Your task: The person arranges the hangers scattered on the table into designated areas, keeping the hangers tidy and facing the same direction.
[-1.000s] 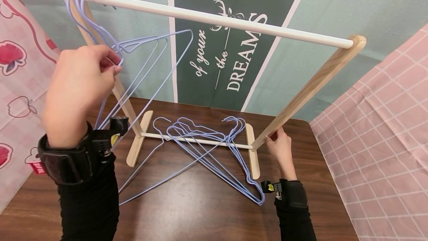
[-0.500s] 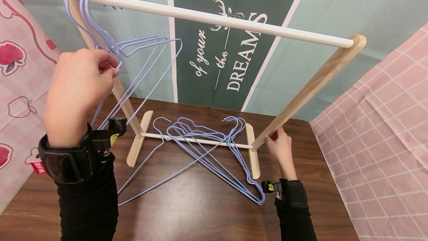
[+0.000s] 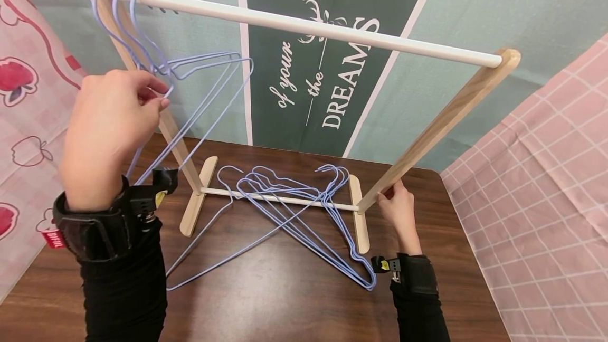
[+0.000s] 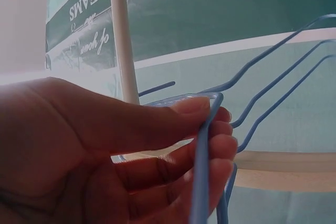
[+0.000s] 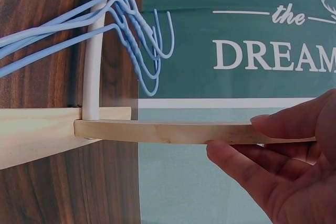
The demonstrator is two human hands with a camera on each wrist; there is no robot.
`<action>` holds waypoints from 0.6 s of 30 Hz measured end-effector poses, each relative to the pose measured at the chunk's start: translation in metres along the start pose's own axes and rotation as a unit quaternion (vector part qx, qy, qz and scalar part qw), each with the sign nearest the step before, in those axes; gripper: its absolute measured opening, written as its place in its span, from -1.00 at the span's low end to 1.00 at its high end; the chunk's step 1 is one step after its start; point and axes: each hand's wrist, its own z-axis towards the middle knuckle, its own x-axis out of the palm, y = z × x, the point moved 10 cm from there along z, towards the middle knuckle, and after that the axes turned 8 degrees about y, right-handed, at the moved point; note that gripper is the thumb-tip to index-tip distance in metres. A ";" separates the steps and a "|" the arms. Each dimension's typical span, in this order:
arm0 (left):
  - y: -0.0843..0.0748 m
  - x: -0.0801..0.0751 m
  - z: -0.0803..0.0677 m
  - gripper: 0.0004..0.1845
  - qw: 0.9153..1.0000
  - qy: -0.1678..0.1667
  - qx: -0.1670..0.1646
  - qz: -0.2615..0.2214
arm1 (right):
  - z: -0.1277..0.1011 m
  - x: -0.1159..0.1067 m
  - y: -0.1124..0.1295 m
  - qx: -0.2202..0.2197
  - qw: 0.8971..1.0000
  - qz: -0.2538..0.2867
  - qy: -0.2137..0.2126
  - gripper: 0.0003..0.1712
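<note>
My left hand (image 3: 111, 125) pinches the shoulder of a blue wire hanger (image 4: 201, 171) between thumb and fingers. That hanger hooks over the white top rail (image 3: 309, 26) beside two others, all crowded at the rail's left end. With thumb and fingers on either side, my right hand (image 3: 398, 210) grips the rack's right wooden post (image 3: 442, 120) low down, near its foot. Several more blue hangers (image 3: 304, 226) lie in an overlapping pile on the table, across the lower white bar (image 3: 285, 201).
The rack stands on two wooden feet, the left foot (image 3: 198, 197) and the right foot (image 3: 359, 215), on a dark wood table (image 3: 266, 310). A green printed cloth (image 3: 328, 94) hangs behind. Pink cloths flank both sides, one with a grid pattern (image 3: 546, 183).
The three hooks on the rail have spread apart, the outermost sliding right. The held hanger's far end has swung left and down. My right hand stays still on the post.
</note>
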 end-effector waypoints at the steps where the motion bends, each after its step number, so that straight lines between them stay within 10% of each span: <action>1: 0.001 0.001 0.000 -0.75 1.000 0.001 0.000 0.001 | 0.000 0.000 0.000 0.000 1.000 -0.001 0.000 -0.72; 18: 0.011 0.005 -0.002 -0.72 1.000 0.004 -0.005 -0.010 | 0.001 0.000 0.000 -0.005 1.000 -0.004 0.000 -0.73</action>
